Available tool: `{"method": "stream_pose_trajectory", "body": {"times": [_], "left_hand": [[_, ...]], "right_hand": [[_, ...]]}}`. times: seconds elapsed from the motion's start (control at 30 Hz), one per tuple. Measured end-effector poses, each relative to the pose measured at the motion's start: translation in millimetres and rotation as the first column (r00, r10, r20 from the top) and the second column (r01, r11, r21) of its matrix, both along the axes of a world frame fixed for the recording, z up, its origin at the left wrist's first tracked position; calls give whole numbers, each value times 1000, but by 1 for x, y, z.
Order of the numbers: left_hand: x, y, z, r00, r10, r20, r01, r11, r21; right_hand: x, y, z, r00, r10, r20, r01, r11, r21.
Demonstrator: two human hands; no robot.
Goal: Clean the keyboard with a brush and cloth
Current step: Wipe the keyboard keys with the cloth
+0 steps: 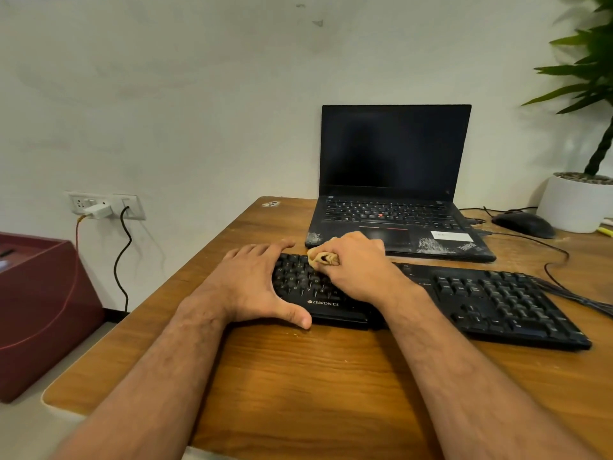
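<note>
Wiping the keyboard point(491, 300)

Right hand point(356, 265) fingers clamp the cloth point(322, 258) on the keys; left hand point(253, 285) fingers spread flat beside it.

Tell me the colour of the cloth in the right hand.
The cloth is tan-yellow, bunched in the right hand; the head view shows it.

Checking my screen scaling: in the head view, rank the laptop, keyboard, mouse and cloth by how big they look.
1. Laptop and keyboard: too alike to rank; the keyboard is nearer and partly covered by hands.
2. Mouse.
3. Cloth: only a bunched bit shows from the right hand.
</note>
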State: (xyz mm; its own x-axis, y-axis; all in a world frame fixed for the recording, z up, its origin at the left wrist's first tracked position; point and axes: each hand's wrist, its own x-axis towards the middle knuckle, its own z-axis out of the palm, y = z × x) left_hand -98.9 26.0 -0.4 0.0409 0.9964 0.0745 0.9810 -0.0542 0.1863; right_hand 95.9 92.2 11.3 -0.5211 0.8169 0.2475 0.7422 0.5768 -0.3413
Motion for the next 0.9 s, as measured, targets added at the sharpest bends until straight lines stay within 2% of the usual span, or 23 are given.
{"method": "stream_pose_trajectory", "body": {"times": [0.17, 0.27, 0.37, 0.47, 0.53, 0.6, 0.7, 0.8, 0.9], "left_hand": [[0, -2, 1, 1000, -4, 29, 4, 1000, -23], [0, -2, -1, 1000, -11, -14, 11, 1000, -16], [1, -2, -4, 998, -18, -55, 17, 1000, -16], [2, -3, -4, 998, -17, -57, 17, 1000, -1], [2, -6, -3, 998, -13, -56, 14, 1000, 1], [2, -7, -2, 999, -7, -53, 7, 1000, -3], [4, -8, -1, 999, 4, -46, -5, 1000, -16], [6, -9, 1, 999, 18, -43, -19, 1000, -19], [5, -9, 1, 999, 15, -48, -15, 1000, -12]], "right_hand": [[8, 11, 8, 984, -179, 16, 179, 983, -40], [9, 4, 10, 990, -71, -123, 62, 996, -70], [3, -7, 7, 998, 34, -62, -40, 995, -95], [8, -4, 9, 995, -100, -16, 99, 995, -32], [16, -8, 12, 987, -143, -71, 141, 990, -26], [19, -20, 15, 987, -61, -147, 48, 995, -90], [21, -40, 22, 991, 120, -58, -128, 979, -160], [30, -43, 34, 986, 160, -42, -166, 965, -203], [32, -40, 32, 986, 160, -45, -165, 975, -146]]}}
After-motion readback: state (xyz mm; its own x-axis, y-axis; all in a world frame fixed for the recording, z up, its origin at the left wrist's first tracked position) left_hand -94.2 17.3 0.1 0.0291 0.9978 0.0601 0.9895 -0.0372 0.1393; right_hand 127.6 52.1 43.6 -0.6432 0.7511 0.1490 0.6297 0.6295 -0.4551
